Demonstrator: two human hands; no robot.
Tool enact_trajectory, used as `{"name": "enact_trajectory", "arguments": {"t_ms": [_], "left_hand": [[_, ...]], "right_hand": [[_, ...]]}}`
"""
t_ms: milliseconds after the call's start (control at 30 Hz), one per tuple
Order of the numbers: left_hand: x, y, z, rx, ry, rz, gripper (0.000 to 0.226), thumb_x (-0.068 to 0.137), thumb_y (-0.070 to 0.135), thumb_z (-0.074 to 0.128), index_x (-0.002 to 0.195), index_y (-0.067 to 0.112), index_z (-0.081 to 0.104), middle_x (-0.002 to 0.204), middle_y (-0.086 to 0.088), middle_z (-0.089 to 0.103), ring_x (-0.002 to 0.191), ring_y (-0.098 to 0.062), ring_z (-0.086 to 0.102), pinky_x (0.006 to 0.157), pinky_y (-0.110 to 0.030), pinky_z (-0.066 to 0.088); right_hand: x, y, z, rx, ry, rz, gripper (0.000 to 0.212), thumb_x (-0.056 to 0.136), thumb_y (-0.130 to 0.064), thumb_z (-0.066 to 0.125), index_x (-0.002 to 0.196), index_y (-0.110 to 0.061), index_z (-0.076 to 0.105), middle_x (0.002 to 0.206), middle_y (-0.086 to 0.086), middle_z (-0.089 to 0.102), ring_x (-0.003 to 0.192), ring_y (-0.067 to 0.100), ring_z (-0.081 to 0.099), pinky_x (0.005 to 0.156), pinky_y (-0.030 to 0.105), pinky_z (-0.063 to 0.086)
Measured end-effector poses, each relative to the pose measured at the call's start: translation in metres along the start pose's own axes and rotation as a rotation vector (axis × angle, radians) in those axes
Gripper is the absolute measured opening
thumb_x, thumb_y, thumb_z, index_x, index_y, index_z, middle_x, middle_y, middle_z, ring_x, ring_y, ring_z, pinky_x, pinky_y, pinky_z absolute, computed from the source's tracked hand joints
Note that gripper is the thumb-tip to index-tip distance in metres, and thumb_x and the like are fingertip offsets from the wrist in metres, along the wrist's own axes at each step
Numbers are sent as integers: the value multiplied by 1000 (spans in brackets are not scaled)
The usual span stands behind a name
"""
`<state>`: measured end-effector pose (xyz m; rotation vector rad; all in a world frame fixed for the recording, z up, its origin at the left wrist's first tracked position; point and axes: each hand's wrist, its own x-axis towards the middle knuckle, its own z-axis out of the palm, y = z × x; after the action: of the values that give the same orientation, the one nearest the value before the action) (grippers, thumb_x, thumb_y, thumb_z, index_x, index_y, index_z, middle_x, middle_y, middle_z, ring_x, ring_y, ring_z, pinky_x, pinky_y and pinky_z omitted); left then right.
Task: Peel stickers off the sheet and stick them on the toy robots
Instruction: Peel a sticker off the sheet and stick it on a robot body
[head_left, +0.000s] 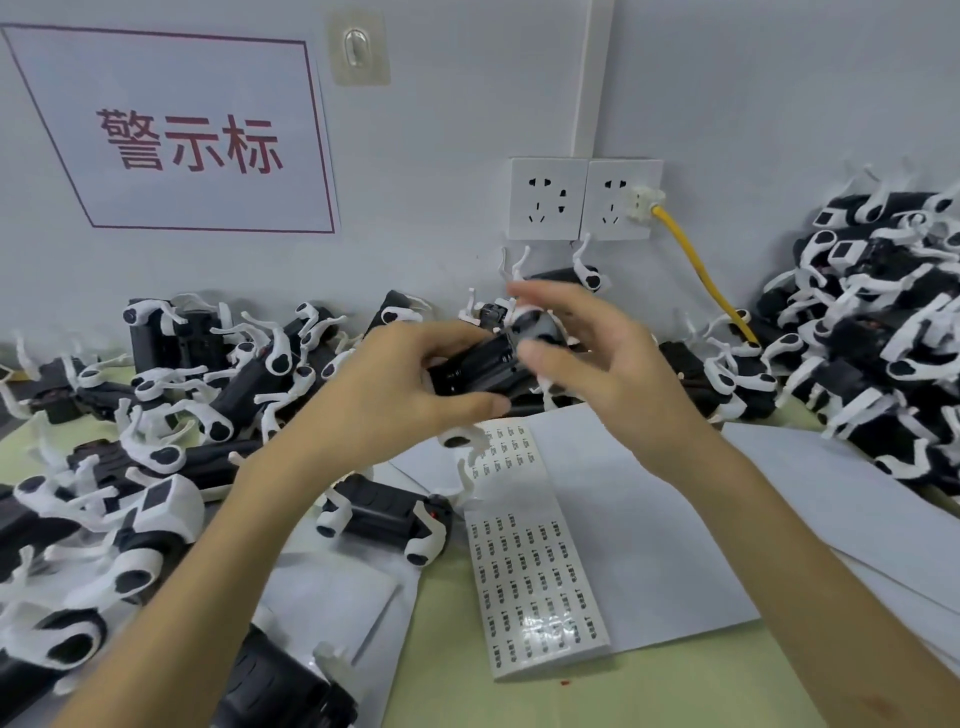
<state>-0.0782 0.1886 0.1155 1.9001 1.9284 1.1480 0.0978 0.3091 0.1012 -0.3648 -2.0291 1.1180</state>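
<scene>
The left hand (410, 384) grips a black toy robot dog (478, 371) above the green table (441, 686); the right hand (602, 364), blurred, arches over the toy's far end, thumb against it, grip unclear; a sticker sheet (530, 577) lies below on white paper (654, 519); heaps of toy dogs (182, 395) flank both sides; wall sockets (548, 197) and a yellow cable (696, 265) stand behind.

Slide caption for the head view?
Left hand grips a toy robot, blurred right hand at its end; sticker sheet on the table.

The pale green table (441, 654) carries a sticker sheet (535, 582), perhaps 3 white papers (654, 519), and 2 heaps of toy robots (171, 343).
</scene>
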Motion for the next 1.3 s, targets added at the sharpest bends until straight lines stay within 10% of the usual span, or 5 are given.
{"name": "enact_trajectory", "arguments": {"t_ms": [167, 400, 833, 933, 1300], "left_hand": [[4, -11, 2, -132, 279, -166, 36, 78, 28, 88, 110, 37, 74, 93, 18, 76, 83, 4, 70, 65, -10, 52], [3, -18, -9, -672, 343, -327, 50, 63, 36, 90, 109, 17, 79, 105, -1, 80, 100, -19, 76, 99, -40, 54], [2, -12, -8, -956, 267, -456, 38, 67, 42, 85, 92, 15, 79, 90, -3, 73, 74, -18, 72, 69, -34, 58], [0, -15, -10, -1136, 291, -436, 18, 79, 32, 76, 66, 21, 77, 82, 2, 69, 72, -16, 66, 76, -37, 49], [-1, -16, 0, -1307, -6, -408, 30, 83, 30, 73, 101, 8, 82, 121, -19, 73, 122, -37, 67, 110, -55, 46]], "right_hand": [[6, 15, -2, 107, 194, 255, 17, 103, -22, 58, 117, -23, 68, 107, 3, 74, 90, 10, 72, 83, 31, 55], [-3, 59, 9, -356, -146, 670, 48, 93, -37, 71, 134, -30, 47, 111, 4, 72, 69, 15, 75, 66, 38, 63], [1, 54, 5, -36, 25, 388, 40, 91, 5, 64, 119, -23, 62, 74, 2, 66, 76, 21, 69, 71, 35, 62], [6, 39, -7, 46, 126, 201, 39, 93, 9, 60, 111, -25, 65, 83, 18, 62, 81, 33, 66, 65, 25, 59], [9, 12, -33, 307, -10, -71, 37, 90, -3, 59, 113, -29, 69, 90, 2, 52, 87, 17, 60, 77, 28, 55]]}}
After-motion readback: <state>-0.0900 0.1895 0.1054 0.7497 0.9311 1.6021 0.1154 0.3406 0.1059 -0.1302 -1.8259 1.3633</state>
